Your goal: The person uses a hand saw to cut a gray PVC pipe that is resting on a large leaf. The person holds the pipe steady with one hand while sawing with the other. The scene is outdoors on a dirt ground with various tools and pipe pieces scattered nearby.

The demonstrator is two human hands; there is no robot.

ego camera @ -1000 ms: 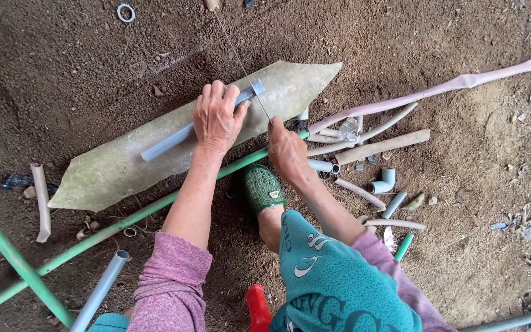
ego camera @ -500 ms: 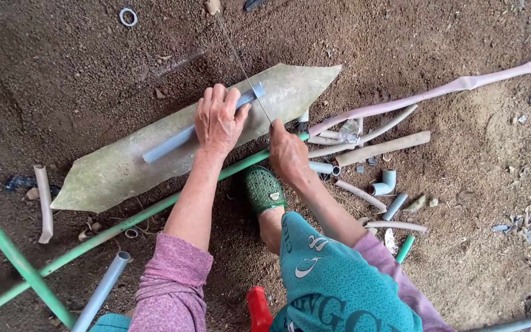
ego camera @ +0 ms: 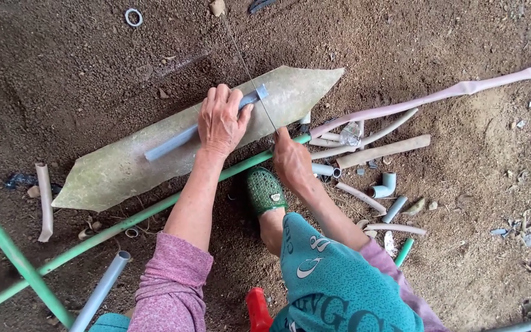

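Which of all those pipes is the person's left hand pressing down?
The short grey pipe lying on the pointed slab, under the left hand. The other pipes lie loose on the dirt, untouched by that hand.

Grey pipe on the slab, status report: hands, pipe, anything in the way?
Left hand pressing grey pipe flat on slab. Right hand gripping thin saw blade at the pipe's end. Green pipe alongside slab; pipe scraps right.

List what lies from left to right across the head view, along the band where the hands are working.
Pale pipe scrap → grey pipe on the slab → left hand pressing it → right hand → tan pipe length → grey elbow fitting.
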